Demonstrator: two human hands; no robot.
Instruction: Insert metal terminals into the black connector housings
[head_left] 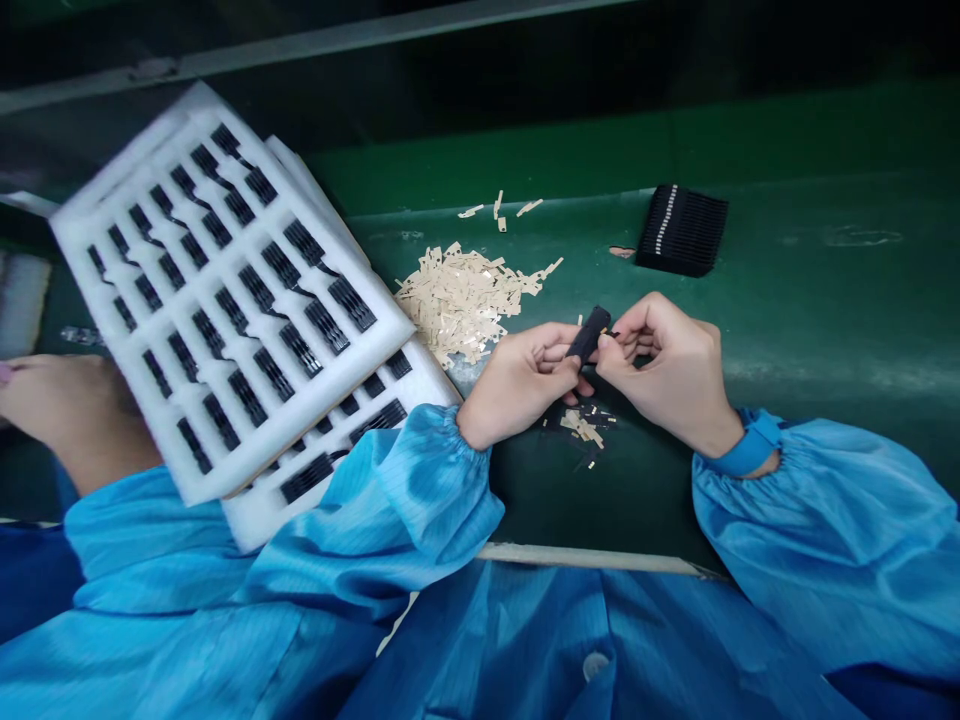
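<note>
My left hand [525, 380] is closed around a small black block-like part [589, 336], held tilted above the green work surface. Fingers of my right hand [660, 360] pinch at the upper right end of that part, where a tiny yellowish bit shows; what exactly they grip is too small to name. Below both hands lies a small heap of beige and black scraps [585, 428]. Just left of the black part, a large pile of thin beige pieces [457, 300] spreads over the surface. My right wrist wears a blue band [746, 447].
White foam trays [176, 300] with black parts in their slots are stacked at the left, beside my left sleeve. A ribbed black block [681, 230] stands at the back right. Another person's hand [45, 395] shows at the far left. Several loose beige pieces [501, 208] lie behind the pile.
</note>
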